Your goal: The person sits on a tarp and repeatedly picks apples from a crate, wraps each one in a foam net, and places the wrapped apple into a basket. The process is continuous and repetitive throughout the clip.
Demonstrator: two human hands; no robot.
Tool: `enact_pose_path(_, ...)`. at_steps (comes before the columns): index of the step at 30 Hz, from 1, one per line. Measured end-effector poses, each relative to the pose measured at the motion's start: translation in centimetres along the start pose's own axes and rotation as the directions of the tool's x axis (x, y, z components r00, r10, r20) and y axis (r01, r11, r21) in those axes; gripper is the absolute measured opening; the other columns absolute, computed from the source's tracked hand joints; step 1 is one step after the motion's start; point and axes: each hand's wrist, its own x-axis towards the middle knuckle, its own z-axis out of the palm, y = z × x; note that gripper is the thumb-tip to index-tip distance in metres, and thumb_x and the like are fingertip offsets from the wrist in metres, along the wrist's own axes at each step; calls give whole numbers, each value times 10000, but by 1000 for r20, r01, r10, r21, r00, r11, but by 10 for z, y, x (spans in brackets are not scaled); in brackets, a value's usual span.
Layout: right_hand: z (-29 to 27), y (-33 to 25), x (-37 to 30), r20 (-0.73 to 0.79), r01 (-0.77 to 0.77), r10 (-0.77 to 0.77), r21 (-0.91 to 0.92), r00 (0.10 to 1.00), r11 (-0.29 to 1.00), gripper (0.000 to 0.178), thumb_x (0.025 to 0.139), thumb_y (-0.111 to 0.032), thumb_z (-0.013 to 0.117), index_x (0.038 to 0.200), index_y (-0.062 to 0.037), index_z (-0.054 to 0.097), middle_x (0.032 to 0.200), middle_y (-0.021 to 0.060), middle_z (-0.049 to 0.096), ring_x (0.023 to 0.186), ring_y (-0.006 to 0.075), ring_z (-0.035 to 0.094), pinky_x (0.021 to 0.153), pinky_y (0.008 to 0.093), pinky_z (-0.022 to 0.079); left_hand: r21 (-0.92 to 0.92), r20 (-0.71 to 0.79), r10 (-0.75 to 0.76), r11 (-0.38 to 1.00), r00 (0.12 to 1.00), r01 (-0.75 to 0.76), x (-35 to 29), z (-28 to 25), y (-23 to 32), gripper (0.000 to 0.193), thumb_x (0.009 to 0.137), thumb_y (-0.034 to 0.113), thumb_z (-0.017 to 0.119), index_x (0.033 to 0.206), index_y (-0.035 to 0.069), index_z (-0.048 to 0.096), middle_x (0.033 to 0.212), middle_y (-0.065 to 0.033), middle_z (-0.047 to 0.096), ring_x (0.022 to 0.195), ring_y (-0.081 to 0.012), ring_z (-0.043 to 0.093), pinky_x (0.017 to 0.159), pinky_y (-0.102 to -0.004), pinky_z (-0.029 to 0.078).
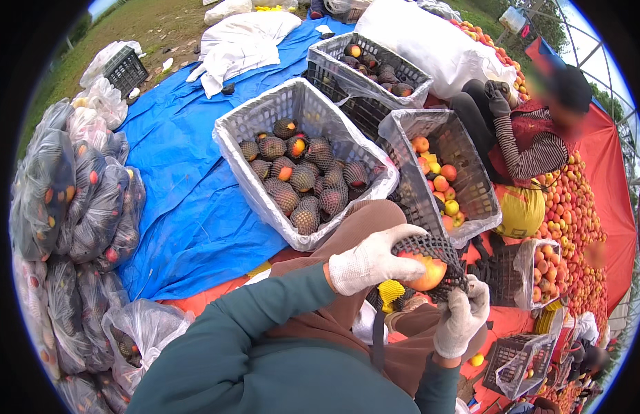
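Note:
A red-yellow apple [426,270] sits partly inside a black foam net sleeve [436,250] above my lap. My left hand [372,261], in a white knit glove, grips the apple and net from the left side. On the right, my gloved right hand [463,319] pinches the gathered end of the net. Beyond my knee stands a lined crate [227,148] holding several apples in black nets [303,179]. To its right, another lined crate [482,186] contains bare apples [441,183].
Bagged netted apples [92,200] are piled at the left, beside a blue tarp [172,172]. A third crate [403,100] stands at the back. At the right sits another person [534,148] in gloves, near a large heap of apples [575,214]. Yellow net sleeves [390,293] lie below my hands.

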Motion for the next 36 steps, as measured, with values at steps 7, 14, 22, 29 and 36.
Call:
enact_pose_path(7, 38, 17, 25, 666, 580, -146, -496, 732, 646, 172, 699, -159, 691, 734, -48, 565, 759, 94, 585, 626, 268, 587, 542, 323, 458, 40, -246, 330, 943, 911, -330, 23, -24, -12, 403, 799, 20, 603, 1182, 10, 476, 1115, -97, 565, 1021, -148, 543, 905, -281, 438)
enact_pose_path(14, -10, 34, 71, 94, -186, 199, -129, 976, 974, 229, 755, -2, 629, 965, 31, 542, 829, 21, 574, 710, 59, 529, 653, 205, 459, -28, -195, 323, 942, 926, -334, 31, -41, -23, 364, 887, 49, 461, 1245, 11, 407, 1201, -113, 525, 1074, -192, 542, 924, -314, 452)
enact_pose_path(22, 30, 62, 74, 261, -163, 138, 76, 955, 984, 109, 762, 7, 616, 832, 6, 532, 954, 81, 567, 766, 89, 530, 663, 215, 452, -624, -102, 38, 776, 994, -94, 23, -50, -18, 375, 910, 127, 448, 1264, 14, 400, 1244, -136, 491, 1129, -239, 507, 953, -395, 439)
enact_pose_path(29, 5, 82, 78, 87, -355, 346, 140, 934, 924, 175, 847, -34, 513, 1013, 21, 518, 789, 96, 612, 550, 86, 508, 495, 200, 410, -700, -330, -50, 683, 943, -208, 45, -134, -31, 402, 909, 243, 469, 1249, 31, 436, 1253, -153, 477, 1156, -328, 464, 967, -541, 400)
enact_pose_path(36, -92, 120, 60, -128, -565, 552, -104, 824, 819, 205, 854, -90, 541, 1028, 19, 536, 807, 61, 613, 588, 74, 534, 532, 196, 427, -264, -837, -130, 947, 532, -184, 120, -368, -76, 412, 806, 193, 643, 1158, 34, 500, 1147, -132, 512, 1050, -277, 509, 865, -500, 476)
